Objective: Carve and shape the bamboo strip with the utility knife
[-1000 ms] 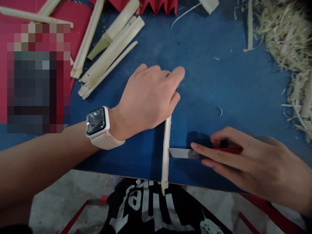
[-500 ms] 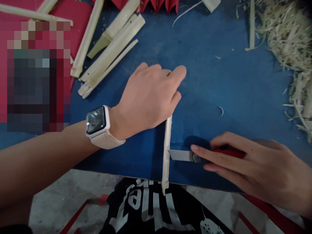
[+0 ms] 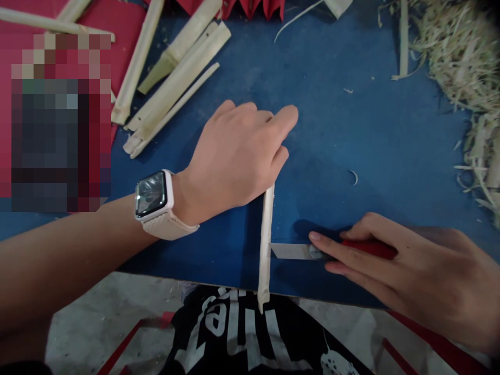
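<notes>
Knife (image 3: pixel 314 252): slid slightly nearer along pale strip (image 3: pixel 266 239), tip at its edge
Right hand (image 3: pixel 414 276): pinching knife
Left hand (image 3: pixel 242 151): closed over pale strip's far part

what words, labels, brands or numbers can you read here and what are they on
No whole word can be read for sure.
Black garment: large white lettering, foreshortened and partly hidden; too unclear to quote.
Watch screen: glare and reflections, nothing legible.
Knife blade: no readable marking.
Pixelated patch, upper left: nothing readable.
</notes>
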Action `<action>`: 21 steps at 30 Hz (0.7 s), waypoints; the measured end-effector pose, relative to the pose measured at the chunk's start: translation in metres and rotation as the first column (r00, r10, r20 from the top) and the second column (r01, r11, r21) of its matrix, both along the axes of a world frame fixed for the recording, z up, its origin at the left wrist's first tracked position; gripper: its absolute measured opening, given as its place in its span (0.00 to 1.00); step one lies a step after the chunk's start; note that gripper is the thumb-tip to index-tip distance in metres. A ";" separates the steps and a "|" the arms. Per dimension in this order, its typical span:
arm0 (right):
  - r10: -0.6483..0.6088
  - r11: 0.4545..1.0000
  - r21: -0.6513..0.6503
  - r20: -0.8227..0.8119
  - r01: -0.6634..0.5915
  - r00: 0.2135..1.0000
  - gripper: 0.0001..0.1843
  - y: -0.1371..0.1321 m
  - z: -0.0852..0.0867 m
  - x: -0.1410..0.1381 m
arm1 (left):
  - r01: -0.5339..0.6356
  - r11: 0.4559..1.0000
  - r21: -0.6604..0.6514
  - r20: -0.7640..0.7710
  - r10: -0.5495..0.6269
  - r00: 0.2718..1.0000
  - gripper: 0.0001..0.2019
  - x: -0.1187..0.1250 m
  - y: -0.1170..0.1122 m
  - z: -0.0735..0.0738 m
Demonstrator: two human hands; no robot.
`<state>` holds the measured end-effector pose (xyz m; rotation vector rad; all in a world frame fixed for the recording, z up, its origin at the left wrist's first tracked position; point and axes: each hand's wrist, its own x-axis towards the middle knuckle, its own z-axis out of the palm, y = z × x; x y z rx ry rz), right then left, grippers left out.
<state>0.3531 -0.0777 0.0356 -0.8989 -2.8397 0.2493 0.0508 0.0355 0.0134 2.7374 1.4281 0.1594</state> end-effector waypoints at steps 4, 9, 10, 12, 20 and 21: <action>0.038 0.999 0.027 0.021 -0.038 0.999 0.17 0.003 -0.003 0.002 | -0.005 1.000 -0.001 0.026 0.005 1.000 0.23 0.000 0.001 -0.003; 0.069 0.996 0.047 0.039 -0.071 0.997 0.24 0.003 -0.007 0.008 | -0.021 0.999 -0.044 0.081 0.024 0.996 0.23 -0.002 0.001 -0.003; 0.069 0.996 0.053 0.053 -0.071 0.996 0.26 0.002 -0.007 0.008 | -0.024 0.999 -0.049 0.083 0.028 0.996 0.24 -0.002 0.001 -0.003; 0.060 0.995 0.074 0.078 -0.066 0.995 0.29 0.001 -0.006 0.009 | -0.033 0.998 -0.052 0.072 0.037 0.997 0.25 -0.002 0.000 -0.002; 0.054 0.991 0.121 0.045 -0.059 0.998 0.23 0.003 -0.004 0.001 | -0.033 0.999 -0.019 0.007 0.034 0.999 0.28 0.000 0.000 -0.001; 0.051 0.990 0.127 0.048 -0.056 0.998 0.23 0.003 -0.005 0.001 | -0.031 0.999 -0.009 0.011 0.031 0.999 0.27 0.000 0.000 -0.001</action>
